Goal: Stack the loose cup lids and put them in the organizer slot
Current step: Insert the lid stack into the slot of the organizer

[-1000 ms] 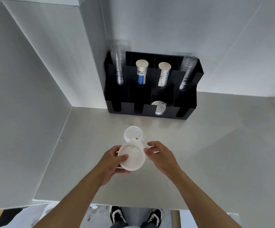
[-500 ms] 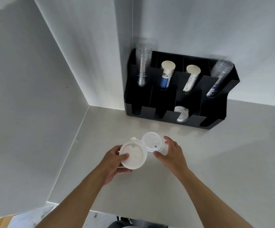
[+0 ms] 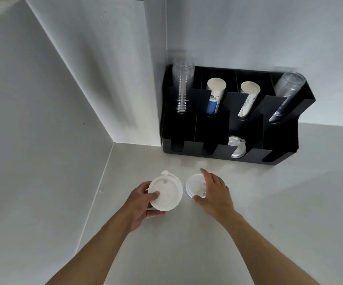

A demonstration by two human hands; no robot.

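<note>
Since half a second ago, the second lid has separated from the stack: it was overlapping the stack's far right edge and now sits just to the right of it, apart from it.

Grey counter: bare surface, walls at left and far side. Black organizer: standing on the counter at the far side, against the wall. Its upper slots hold clear cup stacks at the left and right ends, with two paper cup stacks between them. One white lid sits in a lower front slot, third from the left.

My left hand is clamped on the lid stack: thumb on top, fingers underneath, held near me and left of centre. My right hand is closed on the single lid, thumb at its near edge and fingers over its far right edge. I cannot tell whether this lid rests on the counter or is lifted.
</note>
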